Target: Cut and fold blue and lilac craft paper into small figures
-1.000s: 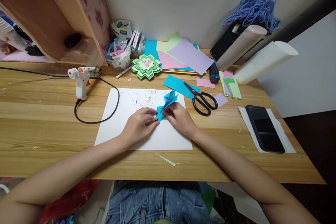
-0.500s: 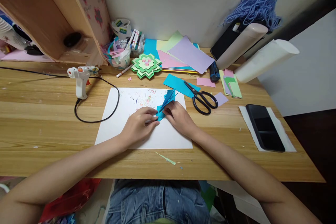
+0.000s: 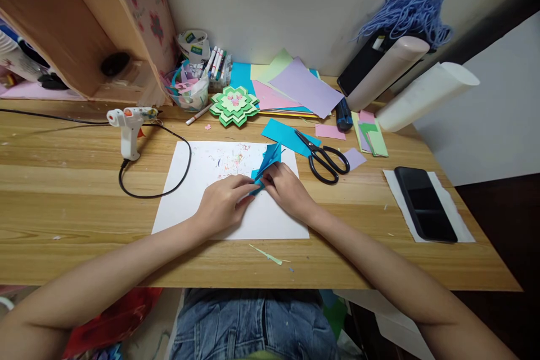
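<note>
Head: pinched paper (image 3: pixel 271 158) (tape label (image 3: pixel 197 37) illegible).

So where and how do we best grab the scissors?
I'd take the scissors by the black handle loops, coming from the right near side with the right hand: the loops face that way, while the blades point away over the blue strip.

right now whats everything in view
folded paper: one, blue, between hands
marked sheet: one, white, under hands
scissors: one pair, black, partly on blue strip
glue gun: one, white, left
paper flower: one, green, behind sheet
paper stack: several, mixed, by wall
markers: several, white, back left
scrap tub: one, clear, back left
box: one, brown, far left
phone: one, black, right
rolls: two, pale, back right
yarn: one, blue, back right
left hand, right hand: two, bare, centre
</note>
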`<state>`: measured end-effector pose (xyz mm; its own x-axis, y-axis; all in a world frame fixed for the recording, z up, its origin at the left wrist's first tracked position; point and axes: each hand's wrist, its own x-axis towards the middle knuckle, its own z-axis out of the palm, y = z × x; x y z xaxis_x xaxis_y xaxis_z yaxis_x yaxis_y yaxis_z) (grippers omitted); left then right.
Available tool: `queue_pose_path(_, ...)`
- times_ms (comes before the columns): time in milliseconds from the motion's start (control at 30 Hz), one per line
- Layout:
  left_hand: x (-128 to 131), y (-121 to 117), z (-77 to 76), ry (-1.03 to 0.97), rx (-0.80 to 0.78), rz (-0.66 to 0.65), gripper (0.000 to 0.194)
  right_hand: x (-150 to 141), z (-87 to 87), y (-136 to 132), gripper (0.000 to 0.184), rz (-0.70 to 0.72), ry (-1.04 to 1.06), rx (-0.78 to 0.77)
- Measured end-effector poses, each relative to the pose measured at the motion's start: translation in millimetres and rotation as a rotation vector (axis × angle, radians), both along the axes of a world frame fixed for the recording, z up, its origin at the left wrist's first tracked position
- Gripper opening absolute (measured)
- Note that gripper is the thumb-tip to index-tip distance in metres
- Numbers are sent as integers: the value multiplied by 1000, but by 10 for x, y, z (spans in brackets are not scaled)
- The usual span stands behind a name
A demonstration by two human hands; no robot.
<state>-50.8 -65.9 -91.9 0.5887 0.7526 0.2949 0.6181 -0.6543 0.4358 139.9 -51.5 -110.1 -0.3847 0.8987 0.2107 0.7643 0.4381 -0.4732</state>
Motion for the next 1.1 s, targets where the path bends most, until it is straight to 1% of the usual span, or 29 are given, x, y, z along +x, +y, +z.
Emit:
queue_pose_path(133,-20,25,13,153,110,-80,27,2,3,9,7,5,18,-19)
queue_pose_path(200,-35,63,24,203,146,-148,29,2,-4,10,6,1,2,-18)
queue_pose_path(333,-65,168,50,210,189,-360,28,1,-2,4,6,-6,-35,-1)
queue_pose_path(400,-81,208,58,187,194,-420,27,-2,14,-1,6,-8,-45,-4)
queue_pose_path(567,-133,242,100,148,91,-462,28,0,48,1,7,-12,-73,11)
queue_pose_path(633,-157,239,125,140,72,-472,28,9,46,8,6,-9,-61,12)
queue_pose_path(800,-204,236,133,143,128,-529,28,28,28,27,5,-7,-14,-17)
queue_pose_path(933,-214,246,116,185,177,-553,27,25,29,37,5,-50,-7,-34)
queue_pose_path(1000,-213,250,120,180,166,-552,27,29,39,32,6,-67,2,-40)
queue_pose_path(1100,-208,247,144,159,121,-537,27,49,68,6,14,-4,21,-42)
